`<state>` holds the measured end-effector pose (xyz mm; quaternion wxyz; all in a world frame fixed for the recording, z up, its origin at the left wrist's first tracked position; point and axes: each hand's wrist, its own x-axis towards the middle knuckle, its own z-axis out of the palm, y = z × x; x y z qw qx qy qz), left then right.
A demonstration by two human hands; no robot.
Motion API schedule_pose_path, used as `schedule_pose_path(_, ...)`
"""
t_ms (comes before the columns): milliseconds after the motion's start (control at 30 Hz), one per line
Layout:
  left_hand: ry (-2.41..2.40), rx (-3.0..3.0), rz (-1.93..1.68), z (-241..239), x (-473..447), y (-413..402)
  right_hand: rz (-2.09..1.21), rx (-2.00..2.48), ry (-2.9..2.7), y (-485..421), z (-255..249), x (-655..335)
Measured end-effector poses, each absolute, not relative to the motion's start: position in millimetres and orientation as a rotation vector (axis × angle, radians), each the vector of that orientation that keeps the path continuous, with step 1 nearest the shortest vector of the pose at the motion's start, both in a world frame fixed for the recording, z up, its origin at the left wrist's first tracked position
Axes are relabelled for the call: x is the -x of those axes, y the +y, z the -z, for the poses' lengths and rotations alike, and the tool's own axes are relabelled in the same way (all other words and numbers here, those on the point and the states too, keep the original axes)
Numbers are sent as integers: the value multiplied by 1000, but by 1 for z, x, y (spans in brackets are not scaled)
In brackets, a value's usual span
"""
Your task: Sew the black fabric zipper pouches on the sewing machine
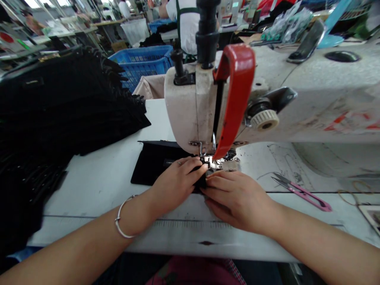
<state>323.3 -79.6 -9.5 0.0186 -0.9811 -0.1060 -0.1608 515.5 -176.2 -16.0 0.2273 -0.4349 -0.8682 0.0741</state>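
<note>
A black fabric piece (152, 162) with a small label lies flat on the sewing machine's bed, its right end at the presser foot (210, 161). My left hand (176, 180) rests over that end, fingers together and pressed down on the cloth close beside the foot. From the right, my right hand (237, 198) pinches the near edge of the same piece, its fingertips just in front of the foot. Part of the cloth is hidden beneath both hands. Above them rises the sewing machine's head (184, 107), with a red lever (237, 95) at its front.
Black fabric pieces (59, 103) are stacked high at the left. Pink-handled thread snips (303, 193) lie to the right of my right hand. Behind the table stands a blue plastic crate (142, 59). A person (188, 29) in a white top is farther back.
</note>
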Motion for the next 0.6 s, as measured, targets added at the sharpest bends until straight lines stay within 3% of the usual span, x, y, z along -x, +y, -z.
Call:
schedule_pose_path(200, -343, 3059, 691, 21, -310, -84, -180, 1194, -2387, -179, 18, -516)
schedule_pose_path(600, -273, 3049, 657, 21, -313, -87, -169, 1167, -2376, -180, 19, -514)
